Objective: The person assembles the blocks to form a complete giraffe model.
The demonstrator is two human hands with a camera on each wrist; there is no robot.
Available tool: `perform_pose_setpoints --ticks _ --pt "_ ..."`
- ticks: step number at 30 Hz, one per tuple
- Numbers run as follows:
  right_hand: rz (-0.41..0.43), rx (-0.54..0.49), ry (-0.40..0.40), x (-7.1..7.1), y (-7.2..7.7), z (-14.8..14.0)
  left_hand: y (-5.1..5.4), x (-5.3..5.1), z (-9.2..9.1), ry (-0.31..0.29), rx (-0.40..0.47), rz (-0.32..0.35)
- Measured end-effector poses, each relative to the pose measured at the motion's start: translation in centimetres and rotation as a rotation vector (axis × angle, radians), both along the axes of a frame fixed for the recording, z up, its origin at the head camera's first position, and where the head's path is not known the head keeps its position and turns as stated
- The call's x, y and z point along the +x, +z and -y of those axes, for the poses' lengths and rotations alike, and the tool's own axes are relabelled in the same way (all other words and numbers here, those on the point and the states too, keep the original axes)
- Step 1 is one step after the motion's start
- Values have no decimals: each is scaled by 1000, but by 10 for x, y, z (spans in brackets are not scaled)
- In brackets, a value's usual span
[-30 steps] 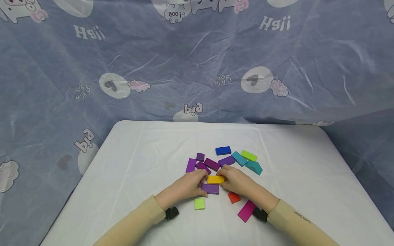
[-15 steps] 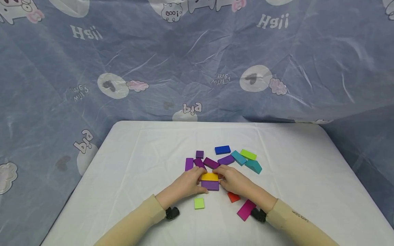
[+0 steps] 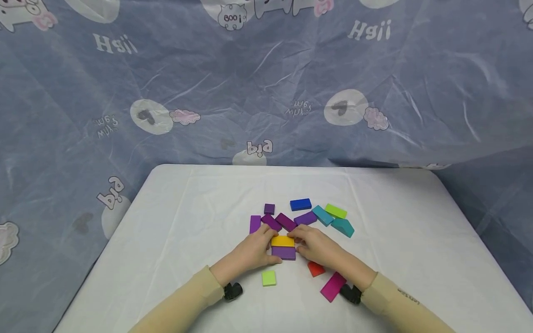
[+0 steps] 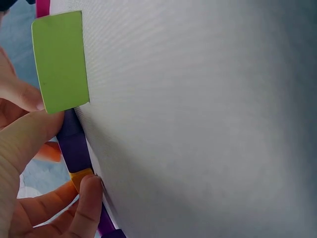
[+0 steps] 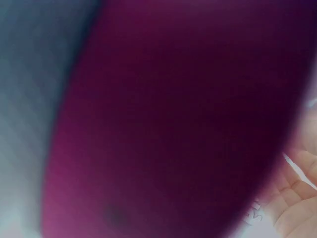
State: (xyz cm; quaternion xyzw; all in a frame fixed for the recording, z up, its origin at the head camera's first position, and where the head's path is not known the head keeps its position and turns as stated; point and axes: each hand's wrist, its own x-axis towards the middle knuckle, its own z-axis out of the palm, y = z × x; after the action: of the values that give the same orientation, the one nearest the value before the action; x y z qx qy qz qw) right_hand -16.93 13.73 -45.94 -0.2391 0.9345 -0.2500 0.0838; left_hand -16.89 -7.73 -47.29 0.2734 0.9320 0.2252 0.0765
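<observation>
White tabletop (image 3: 208, 203) — yellow block (image 3: 282, 241) has shifted left.

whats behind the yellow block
Two plum blocks lie behind the yellow block, a small purple block farther back. What the left hand and right hand cover can't be seen.

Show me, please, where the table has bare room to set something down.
Free patches: between the white table's left edge and the left sleeve; from the teal block to the right edge; behind the blue block, to the back edge. Crowded: around the yellow block, with the left hand and right hand at its ends and more blocks just behind.
</observation>
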Motion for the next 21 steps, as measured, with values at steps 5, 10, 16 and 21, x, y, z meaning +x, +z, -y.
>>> perform_pose_setpoints --ticks 5,10,16,21 --pt "-27 -18 -43 -9 9 -10 -1 -2 1 -18 0 -14" --pt "-118 37 -89 -27 19 -23 -2 -5 2 -23 1 -1" --pt "-178 153 -51 -44 17 -30 0 -4 1 -24 -9 11" --pt "-157 229 -51 -51 12 -28 3 -3 0 -15 -29 1"
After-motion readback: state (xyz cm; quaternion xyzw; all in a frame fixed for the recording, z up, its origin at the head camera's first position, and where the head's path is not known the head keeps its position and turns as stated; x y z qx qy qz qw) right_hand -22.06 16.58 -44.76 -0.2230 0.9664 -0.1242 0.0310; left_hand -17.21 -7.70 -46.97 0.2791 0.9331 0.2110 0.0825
